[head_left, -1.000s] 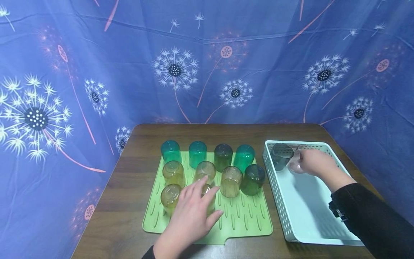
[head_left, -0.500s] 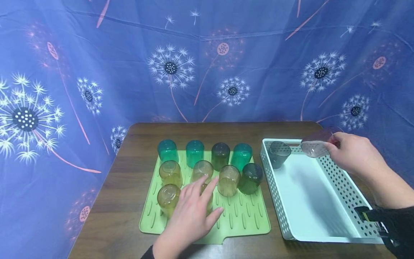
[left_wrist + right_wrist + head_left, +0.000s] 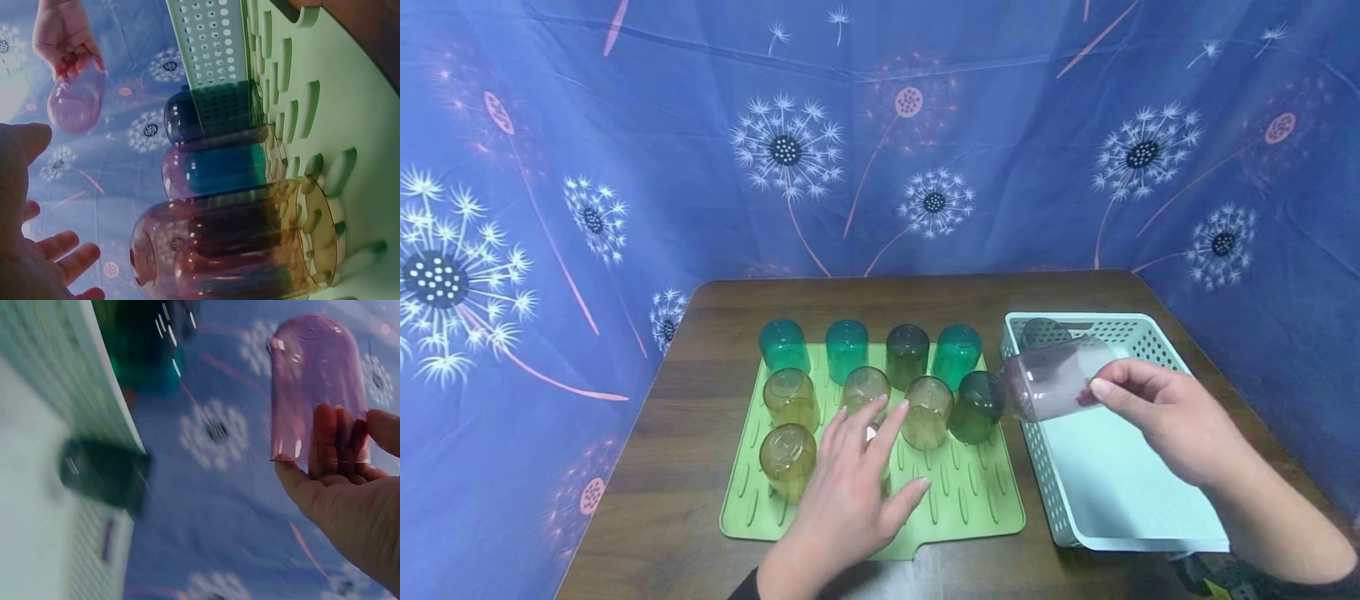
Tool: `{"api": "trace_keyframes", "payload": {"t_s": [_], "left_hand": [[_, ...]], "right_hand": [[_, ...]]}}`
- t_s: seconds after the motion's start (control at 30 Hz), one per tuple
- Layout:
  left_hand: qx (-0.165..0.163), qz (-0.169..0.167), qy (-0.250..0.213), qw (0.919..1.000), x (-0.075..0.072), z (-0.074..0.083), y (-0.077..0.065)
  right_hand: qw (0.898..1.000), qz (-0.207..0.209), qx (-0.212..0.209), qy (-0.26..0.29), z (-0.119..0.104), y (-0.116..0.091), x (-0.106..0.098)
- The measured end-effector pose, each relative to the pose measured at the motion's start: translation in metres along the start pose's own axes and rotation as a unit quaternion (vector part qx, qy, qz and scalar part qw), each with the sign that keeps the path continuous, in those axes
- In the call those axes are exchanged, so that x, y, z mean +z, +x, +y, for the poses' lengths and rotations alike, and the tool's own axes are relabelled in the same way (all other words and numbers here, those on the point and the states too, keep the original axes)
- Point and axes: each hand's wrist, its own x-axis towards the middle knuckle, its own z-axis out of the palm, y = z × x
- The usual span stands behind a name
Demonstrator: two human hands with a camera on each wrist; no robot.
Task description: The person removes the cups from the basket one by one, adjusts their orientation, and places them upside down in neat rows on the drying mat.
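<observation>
My right hand (image 3: 1180, 417) grips a clear pinkish drinking glass (image 3: 1056, 379) at its rim, with fingers inside the mouth. Held tilted, base to the left, it passes over the basket's left wall. The right wrist view shows the pink glass (image 3: 315, 387) whole. My left hand (image 3: 842, 492) hovers with spread, relaxed fingers above the front of the green drying mat (image 3: 970, 517). Below it an upside-down amber glass (image 3: 237, 244) is mostly hidden in the head view. Several other glasses stand upside down in rows: amber (image 3: 787, 458), teal (image 3: 847, 350) and dark green (image 3: 976, 408).
A pale mint basket (image 3: 1138, 483) with perforated walls stands right of the mat. In its back left corner is a dark grey glass (image 3: 1045, 332), partly behind the pink one. The wooden table (image 3: 655, 467) ends before a blue dandelion-print cloth (image 3: 1015, 125).
My right hand lifted the pink glass out of the basket's back, swung it to the right, then brought it left and nearer to the mat. The left hand stays nearly still.
</observation>
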Motion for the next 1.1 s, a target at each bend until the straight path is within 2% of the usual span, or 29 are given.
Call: {"api": "trace_keyframes", "payload": {"t_s": [0.07,0.1,0.17,0.23,0.3,0.43,0.5,0.53,0.63,0.67,0.73,0.77,0.8,0.83,0.87,0.9,0.93,1.03,1.07,1.1], "left_hand": [[0.017,0.007,-0.002,0.9998,0.001,0.002,0.000],[0.030,0.013,-0.004,0.9995,0.003,0.004,0.000],[0.056,0.027,-0.009,0.9980,0.005,0.006,0.000],[0.081,0.039,-0.010,0.9959,0.007,0.009,-0.001],[0.099,0.040,-0.013,0.9941,0.009,0.013,-0.001],[0.102,0.002,-0.028,0.9943,0.010,0.019,-0.002],[0.109,-0.006,-0.047,0.9929,0.011,0.020,-0.002],[0.113,-0.006,-0.057,0.9920,0.012,0.020,-0.003],[0.138,0.022,-0.074,0.9875,0.015,0.020,-0.003],[0.143,0.029,-0.077,0.9863,0.016,0.020,-0.002],[0.144,0.038,-0.075,0.9860,0.017,0.020,-0.002],[0.142,0.040,-0.072,0.9865,0.017,0.020,-0.002],[0.137,0.039,-0.069,0.9874,0.018,0.020,-0.002],[0.133,0.038,-0.065,0.9883,0.018,0.020,-0.002],[0.128,0.037,-0.063,0.9891,0.018,0.019,-0.002],[0.121,0.036,-0.061,0.9901,0.018,0.019,-0.002],[0.115,0.035,-0.059,0.9911,0.018,0.018,-0.002],[0.089,0.022,-0.053,0.9943,0.018,0.016,0.000],[0.081,0.016,-0.052,0.9953,0.018,0.015,0.001],[0.073,0.009,-0.050,0.9961,0.018,0.015,0.001]], "right_hand": [[0.993,-0.043,-0.021,0.112,0.005,-0.003,0.020],[0.982,-0.070,-0.031,0.175,0.009,-0.005,0.030],[0.946,-0.129,-0.041,0.296,0.015,-0.006,0.048],[0.896,-0.187,-0.046,0.400,0.021,-0.008,0.066],[0.860,-0.227,-0.043,0.455,0.024,-0.011,0.083],[0.800,-0.280,-0.021,0.529,0.027,-0.018,0.116],[0.762,-0.306,0.000,0.571,0.028,-0.021,0.130],[0.743,-0.315,0.005,0.590,0.029,-0.022,0.137],[0.689,-0.335,0.029,0.642,0.033,-0.025,0.151],[0.676,-0.337,0.032,0.654,0.034,-0.026,0.154],[0.662,-0.337,0.037,0.669,0.036,-0.026,0.159],[0.659,-0.336,0.046,0.671,0.037,-0.026,0.160],[0.665,-0.333,0.052,0.667,0.037,-0.025,0.160],[0.674,-0.330,0.060,0.658,0.037,-0.025,0.159],[0.690,-0.325,0.071,0.643,0.036,-0.024,0.158],[0.709,-0.317,0.085,0.624,0.035,-0.024,0.156],[0.734,-0.305,0.100,0.598,0.034,-0.024,0.154],[0.822,-0.254,0.133,0.492,0.031,-0.025,0.148],[0.847,-0.234,0.145,0.454,0.030,-0.026,0.147],[0.868,-0.217,0.154,0.419,0.029,-0.027,0.146]]}}
